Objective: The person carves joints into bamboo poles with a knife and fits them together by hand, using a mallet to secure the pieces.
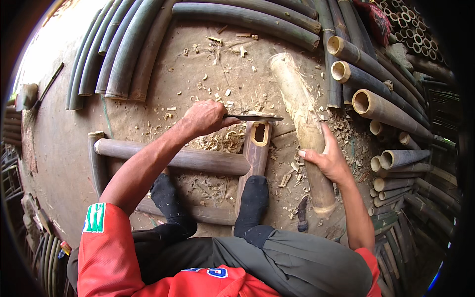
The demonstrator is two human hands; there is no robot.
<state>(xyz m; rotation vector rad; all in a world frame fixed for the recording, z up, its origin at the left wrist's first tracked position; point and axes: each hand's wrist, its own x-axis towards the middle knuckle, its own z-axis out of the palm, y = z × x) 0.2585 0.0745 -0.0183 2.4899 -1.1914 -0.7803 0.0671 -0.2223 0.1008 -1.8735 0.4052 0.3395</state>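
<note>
My left hand (207,118) is closed around the handle of a knife, whose narrow dark blade (260,118) points right. Under the blade, a bamboo pole (255,161) has an oblong hole (259,133) cut through its wall near the far end. My right hand (329,161) grips a thick bamboo club (320,190), its pale upper part stripped and badly frayed. A second bamboo pole (178,156) lies crosswise, its tapered end close to the holed pole. One black-socked foot (252,200) rests against the holed pole; the other (170,200) is to its left.
Shavings (222,141) and chips litter the brown ground sheet (198,59). Dark bamboo poles (131,49) lie at the far left, with more poles (247,20) along the far side. Cut bamboo tubes (378,106) are stacked at the right, their hollow ends facing me.
</note>
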